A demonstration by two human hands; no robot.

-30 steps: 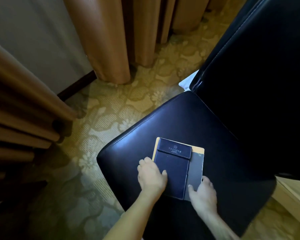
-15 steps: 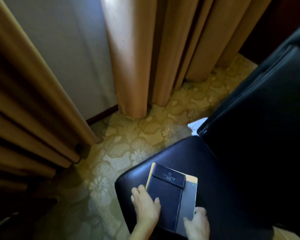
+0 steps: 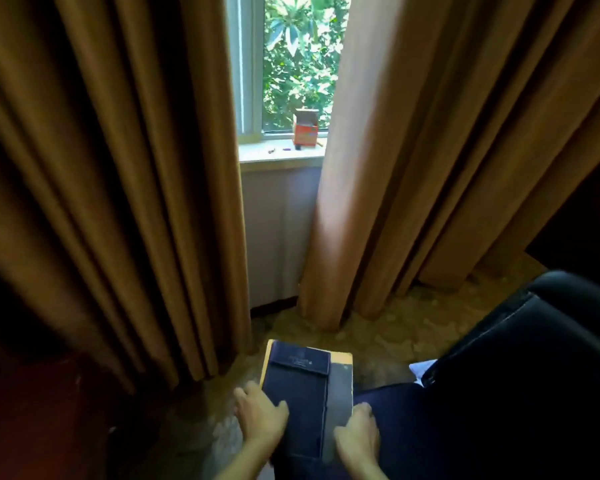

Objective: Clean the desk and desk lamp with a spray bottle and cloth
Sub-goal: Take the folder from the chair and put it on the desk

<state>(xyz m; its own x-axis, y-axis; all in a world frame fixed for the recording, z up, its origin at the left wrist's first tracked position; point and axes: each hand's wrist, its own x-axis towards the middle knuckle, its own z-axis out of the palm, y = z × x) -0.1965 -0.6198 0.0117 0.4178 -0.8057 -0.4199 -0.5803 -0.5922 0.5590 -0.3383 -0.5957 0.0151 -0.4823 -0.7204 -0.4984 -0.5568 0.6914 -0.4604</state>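
Observation:
A stack of a dark blue leather folder (image 3: 300,393), a grey sheet and a yellow pad sits low in the head view. My left hand (image 3: 260,415) grips its left edge and my right hand (image 3: 357,433) grips its near right corner. The stack juts out past the black chair seat (image 3: 465,427), over the carpet. No desk, lamp, spray bottle or cloth is in view.
Heavy brown curtains hang left (image 3: 118,202) and right (image 3: 430,168) of a window. An orange box (image 3: 305,133) stands on the sill (image 3: 278,154). The black chair back (image 3: 551,334) rises at the right, with something white (image 3: 418,370) beside it on the patterned carpet (image 3: 378,330).
My view has swung up from the chair seat to the curtains and window. The stack, which lay on the seat under both hands, now sticks out beyond the seat edge in my grip.

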